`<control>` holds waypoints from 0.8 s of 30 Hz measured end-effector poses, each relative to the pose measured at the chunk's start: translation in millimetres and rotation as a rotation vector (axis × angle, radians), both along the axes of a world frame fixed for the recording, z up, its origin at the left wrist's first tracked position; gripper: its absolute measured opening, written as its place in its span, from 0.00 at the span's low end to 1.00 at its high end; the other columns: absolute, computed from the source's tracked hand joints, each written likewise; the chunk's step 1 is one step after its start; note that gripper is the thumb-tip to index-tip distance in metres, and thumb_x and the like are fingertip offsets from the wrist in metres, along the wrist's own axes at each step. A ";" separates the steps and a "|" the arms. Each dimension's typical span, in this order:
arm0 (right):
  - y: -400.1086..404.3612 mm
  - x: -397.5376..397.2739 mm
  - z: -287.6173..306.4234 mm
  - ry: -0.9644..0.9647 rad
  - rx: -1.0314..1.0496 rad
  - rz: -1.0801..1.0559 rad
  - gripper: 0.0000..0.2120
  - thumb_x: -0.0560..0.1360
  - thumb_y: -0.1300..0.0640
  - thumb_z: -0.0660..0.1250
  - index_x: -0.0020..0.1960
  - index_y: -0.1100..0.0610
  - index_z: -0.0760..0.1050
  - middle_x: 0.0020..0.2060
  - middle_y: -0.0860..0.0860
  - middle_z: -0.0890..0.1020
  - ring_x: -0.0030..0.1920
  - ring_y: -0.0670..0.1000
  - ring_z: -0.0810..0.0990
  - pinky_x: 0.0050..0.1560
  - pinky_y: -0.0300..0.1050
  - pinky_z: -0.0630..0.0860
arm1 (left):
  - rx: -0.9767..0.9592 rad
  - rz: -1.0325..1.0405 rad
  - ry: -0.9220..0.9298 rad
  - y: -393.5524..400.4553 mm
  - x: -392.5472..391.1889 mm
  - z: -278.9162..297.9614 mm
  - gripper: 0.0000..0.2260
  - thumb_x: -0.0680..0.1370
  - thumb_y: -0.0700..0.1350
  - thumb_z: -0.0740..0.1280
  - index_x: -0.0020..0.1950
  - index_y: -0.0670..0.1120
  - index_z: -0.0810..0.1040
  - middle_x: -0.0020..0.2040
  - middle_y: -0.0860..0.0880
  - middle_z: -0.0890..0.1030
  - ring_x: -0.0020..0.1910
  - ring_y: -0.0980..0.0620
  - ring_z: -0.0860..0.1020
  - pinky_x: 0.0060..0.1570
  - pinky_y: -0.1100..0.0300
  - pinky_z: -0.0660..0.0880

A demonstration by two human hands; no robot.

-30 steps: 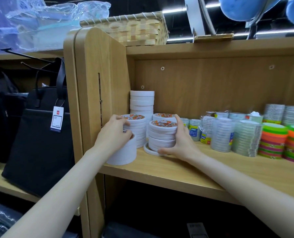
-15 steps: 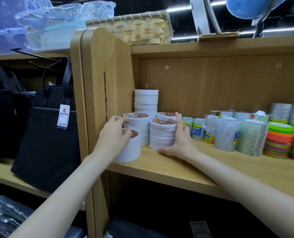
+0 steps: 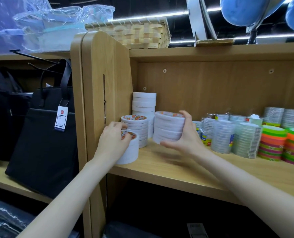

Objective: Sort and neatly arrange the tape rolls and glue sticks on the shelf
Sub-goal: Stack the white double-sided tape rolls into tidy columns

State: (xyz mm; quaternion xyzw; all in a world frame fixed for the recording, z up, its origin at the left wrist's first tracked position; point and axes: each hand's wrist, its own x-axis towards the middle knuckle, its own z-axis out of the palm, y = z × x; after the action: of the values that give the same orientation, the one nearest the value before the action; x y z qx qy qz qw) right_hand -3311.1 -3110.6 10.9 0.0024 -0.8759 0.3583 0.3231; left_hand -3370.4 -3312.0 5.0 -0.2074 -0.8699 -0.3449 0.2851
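Observation:
On the wooden shelf (image 3: 168, 170), white tape rolls stand in stacks at the left end. My right hand (image 3: 185, 136) grips a stack of white rolls (image 3: 168, 127) and holds it tilted, lifted off the shelf board. My left hand (image 3: 112, 140) rests curled over the top of a short white stack (image 3: 130, 152) at the front left corner. Behind it stand a medium stack (image 3: 136, 129) and a taller one (image 3: 143, 103) by the back wall. Clear tape stacks (image 3: 223, 136) and neon orange-green rolls (image 3: 272, 143) fill the right side.
The shelf's upright side panel (image 3: 98, 93) is just left of my left hand. Small blue-yellow labelled items (image 3: 205, 136) sit behind my right hand. A black bag with a tag (image 3: 45, 131) hangs on the left. A woven basket (image 3: 134, 34) sits on top.
My right hand has lifted its stack of white rolls off the shelf and tilted it; before, the stack stood on the board. My left hand stayed on the short front stack.

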 end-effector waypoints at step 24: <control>-56.2 -95.5 32.5 0.077 -0.043 0.260 0.56 0.67 0.49 0.75 0.76 0.54 0.35 0.73 0.55 0.52 0.72 0.51 0.56 0.71 0.44 0.53 | 0.046 -0.178 -0.168 -3.8 -13.2 23.5 0.20 0.74 0.39 0.63 0.66 0.39 0.69 0.55 0.41 0.79 0.60 0.43 0.76 0.59 0.52 0.72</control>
State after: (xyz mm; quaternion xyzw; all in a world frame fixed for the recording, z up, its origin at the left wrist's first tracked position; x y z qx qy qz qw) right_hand -3406.6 -3166.8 43.4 0.1226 -0.8472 0.4157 0.3073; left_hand -3383.6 -3315.8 28.5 -0.2477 -0.8607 -0.4049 0.1841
